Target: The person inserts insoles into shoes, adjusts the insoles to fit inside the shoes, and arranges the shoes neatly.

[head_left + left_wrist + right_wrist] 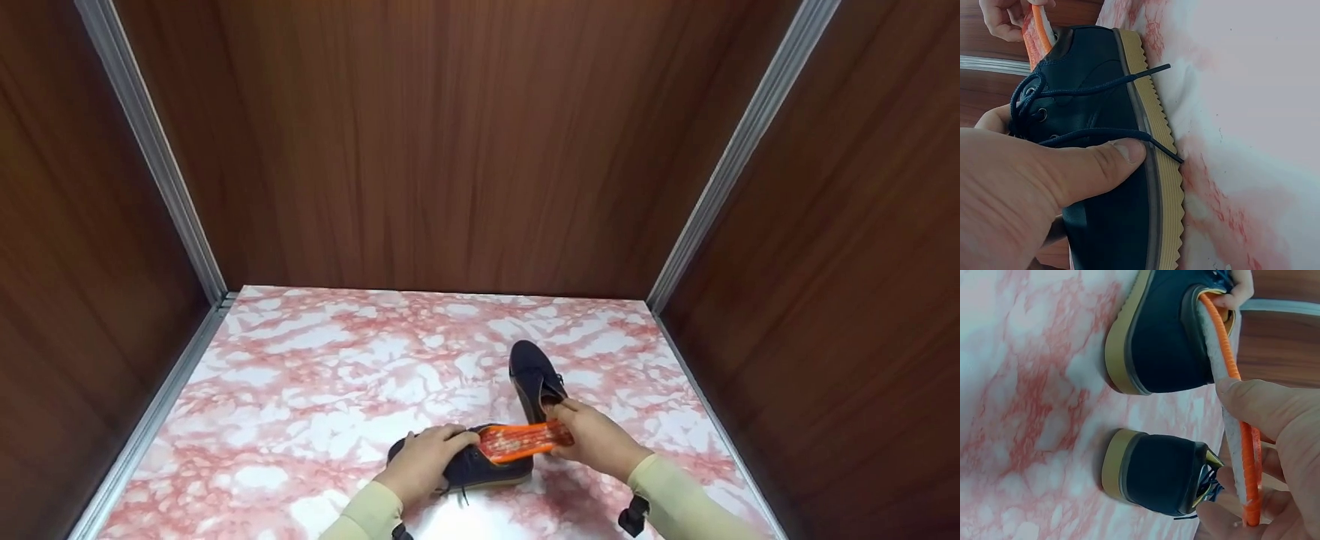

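Observation:
A dark navy lace-up shoe (491,474) with a tan ridged sole lies across the near part of the tabletop, its opening toward the right. My left hand (426,459) grips its front part, with the thumb pressed along the side near the loose laces (1095,135). An orange-edged insole (519,441) with a reddish mottled top has one end inside that shoe's opening; how far in it reaches is hidden. The heel end of the insole is pinched by my right hand (598,442). Behind that hand stands a matching shoe (531,369), toe pointing away.
The tabletop (300,405) has a red-and-white marbled covering. Brown wood-grain panels (450,150) enclose it at the back and both sides, with grey metal strips (161,157) at the corners.

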The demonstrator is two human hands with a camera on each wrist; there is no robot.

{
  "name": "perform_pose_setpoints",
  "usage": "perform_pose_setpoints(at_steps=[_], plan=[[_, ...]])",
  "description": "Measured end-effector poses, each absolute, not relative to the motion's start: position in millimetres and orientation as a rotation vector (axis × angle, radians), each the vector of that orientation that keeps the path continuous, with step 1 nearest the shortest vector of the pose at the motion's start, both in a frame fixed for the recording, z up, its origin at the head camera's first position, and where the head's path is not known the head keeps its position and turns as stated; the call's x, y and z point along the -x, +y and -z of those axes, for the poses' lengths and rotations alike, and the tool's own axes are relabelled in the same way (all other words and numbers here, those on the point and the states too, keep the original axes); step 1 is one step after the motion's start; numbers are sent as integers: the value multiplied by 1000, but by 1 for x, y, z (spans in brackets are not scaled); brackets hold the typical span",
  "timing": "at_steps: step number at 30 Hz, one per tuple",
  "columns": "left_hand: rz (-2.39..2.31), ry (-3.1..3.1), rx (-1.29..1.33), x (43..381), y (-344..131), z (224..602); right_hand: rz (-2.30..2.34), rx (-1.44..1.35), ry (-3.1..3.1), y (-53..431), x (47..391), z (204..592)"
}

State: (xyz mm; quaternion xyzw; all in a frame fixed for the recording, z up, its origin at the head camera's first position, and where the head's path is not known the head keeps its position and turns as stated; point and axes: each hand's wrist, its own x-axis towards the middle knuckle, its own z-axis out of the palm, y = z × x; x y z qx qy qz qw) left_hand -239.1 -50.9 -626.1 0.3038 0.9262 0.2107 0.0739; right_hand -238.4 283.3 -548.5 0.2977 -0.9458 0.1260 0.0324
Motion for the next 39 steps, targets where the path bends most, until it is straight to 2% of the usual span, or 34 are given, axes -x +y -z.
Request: perform_pose_setpoints(at_steps=[15,26,39], plan=[[-630,2815,-935,238,-46,627,-384,-903,-2913,284,237,550],[-647,2805,-908,238,-48,628,-421,-752,-3007,296,236,551],[-654,2828,-927,236,-50,627,-421,-838,-2908,301,234,551]])
